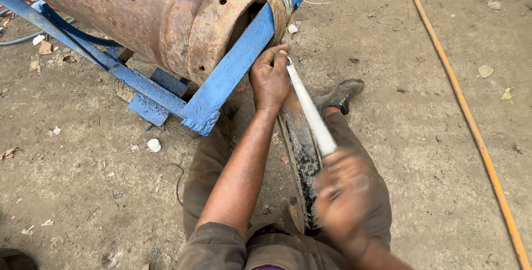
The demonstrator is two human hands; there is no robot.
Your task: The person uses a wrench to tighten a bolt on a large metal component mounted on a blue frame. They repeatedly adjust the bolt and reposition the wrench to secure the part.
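White and long, a stick is held by both hands. The left hand is closed tight around the top end of the stick, just beside a blue metal frame. The right hand is blurred, but it is wrapped around the lower end. Under the stick, a dark curved tyre is stood on its edge between the person's knees, and the left hand is pressed on the top of it. A big rusty drum is carried by the blue frame. An orange hose is laid on the dirt ground, well apart from the hands. A grey shoe is seen near the tyre.
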